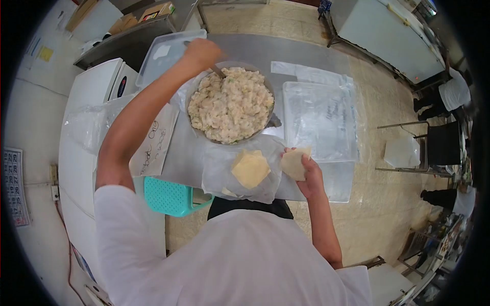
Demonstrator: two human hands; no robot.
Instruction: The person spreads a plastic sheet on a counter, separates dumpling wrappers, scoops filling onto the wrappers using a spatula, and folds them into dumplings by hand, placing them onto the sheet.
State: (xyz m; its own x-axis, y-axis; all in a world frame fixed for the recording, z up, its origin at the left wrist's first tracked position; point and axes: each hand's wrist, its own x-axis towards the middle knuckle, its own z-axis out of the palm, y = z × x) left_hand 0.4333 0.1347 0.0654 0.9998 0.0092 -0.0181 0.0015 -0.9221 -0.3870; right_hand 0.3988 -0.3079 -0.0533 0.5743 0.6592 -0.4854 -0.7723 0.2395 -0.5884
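Observation:
My left hand (202, 54) is closed around the handle of a utensil (218, 71), whose lower end is at the upper edge of a chunky pale filling (232, 104) in a large round bowl (271, 86). A single thin, pale wrapper (294, 164) lies in my right hand (312, 178), held right of the wrapper stack. That stack of yellowish wrappers (250, 169) sits on a clear plastic sheet (214, 171) at the table's near edge, just below the bowl.
Flat plastic bags (320, 120) lie right of the bowl on the metal table (232, 45). A clear tray (163, 56) stands at back left, a handwritten sheet (157, 140) at left. Below is a turquoise basket (166, 196). Two people (454, 92) (463, 201) are far right.

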